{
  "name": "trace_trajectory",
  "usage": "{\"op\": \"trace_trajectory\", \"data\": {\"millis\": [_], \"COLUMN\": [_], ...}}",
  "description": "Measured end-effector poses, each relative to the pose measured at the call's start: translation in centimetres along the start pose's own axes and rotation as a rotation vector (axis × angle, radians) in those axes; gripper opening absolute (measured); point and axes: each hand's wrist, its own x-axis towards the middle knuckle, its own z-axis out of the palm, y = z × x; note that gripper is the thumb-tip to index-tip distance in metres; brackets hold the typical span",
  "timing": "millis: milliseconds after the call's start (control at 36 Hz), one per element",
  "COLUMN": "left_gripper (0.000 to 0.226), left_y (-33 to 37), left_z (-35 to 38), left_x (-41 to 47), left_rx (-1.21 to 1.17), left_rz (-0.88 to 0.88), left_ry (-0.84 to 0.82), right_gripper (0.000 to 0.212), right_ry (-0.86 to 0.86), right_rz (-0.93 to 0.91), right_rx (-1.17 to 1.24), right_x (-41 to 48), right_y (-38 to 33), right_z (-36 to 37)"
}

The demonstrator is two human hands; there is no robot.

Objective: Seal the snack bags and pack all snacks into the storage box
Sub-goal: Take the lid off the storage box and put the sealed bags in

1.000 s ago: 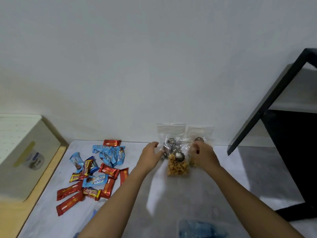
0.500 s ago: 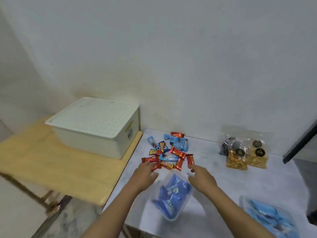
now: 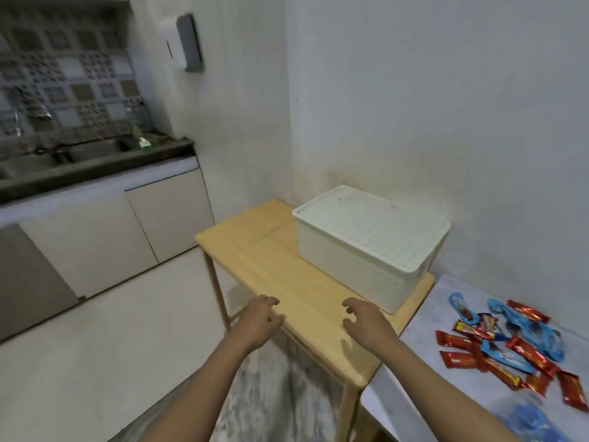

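Left hand point(image 3: 259, 320) and right hand point(image 3: 366, 322) hover empty, fingers loosely spread, over the wooden desk point(image 3: 271, 269). The lidded storage box point(image 3: 369, 247) sits at one o'clock, loose snacks point(image 3: 522, 349) at four; opening it seems the next move.

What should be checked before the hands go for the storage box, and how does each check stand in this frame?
1. Hands free: ok. The left hand and the right hand hold nothing.
2. Storage box in view ahead of the hands, on the wooden table: ok.
3. Box open for packing: not ok. The lid is on it.
4. Loose snacks packed: not ok. They lie on the white table.
5. Snack bags sealed: cannot tell. Only a blurred blue bag shows at the frame's edge.
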Motion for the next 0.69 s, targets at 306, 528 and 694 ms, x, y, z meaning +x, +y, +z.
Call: {"op": "trace_trajectory", "data": {"millis": [306, 528, 694], "left_gripper": [0.047, 0.052, 0.063], "left_y": [-1.8, 1.2, 3.9], "left_z": [-9.2, -10.2, -8.0], "left_x": [15.0, 26.5, 32.7], "left_rx": [0.061, -0.004, -0.066], "left_rz": [0.091, 0.23, 0.345], "left_ry": [0.123, 0.067, -0.055], "right_gripper": [0.032, 0.032, 0.036], "right_ry": [0.206, 0.311, 0.383], "right_rz": [-0.078, 0.076, 0.25], "right_rx": [0.082, 0.076, 0.01], "right_x": [15.3, 21.9, 21.3], "right_y": [-6.4, -2.7, 1.9], "right_z": [-4.2, -8.4, -10.1]}}
